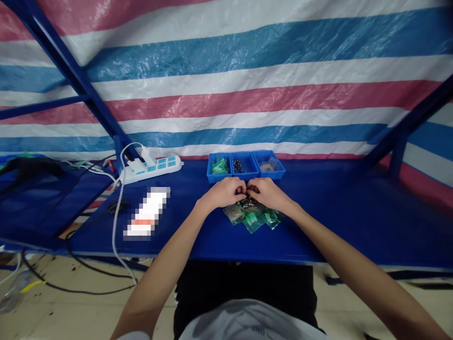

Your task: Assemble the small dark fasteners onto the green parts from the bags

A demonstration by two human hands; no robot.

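My left hand and my right hand are close together over a heap of small dark and metallic parts. Both have their fingers curled in, thumb toward forefinger. Whatever lies between the fingertips is too small to make out. Just in front of the heap, clear bags with green pieces overlap on the blue table, and a bag of pale contents lies at their left. Behind my hands stand the left blue bin with green pieces, the middle bin with small dark parts, and the right bin with clear bags.
A white power strip with plugs in it lies at the back left. Its white cable hangs over the table's front edge. A blurred-out white rectangle is nearby. Blue frame posts and striped sheeting stand behind.
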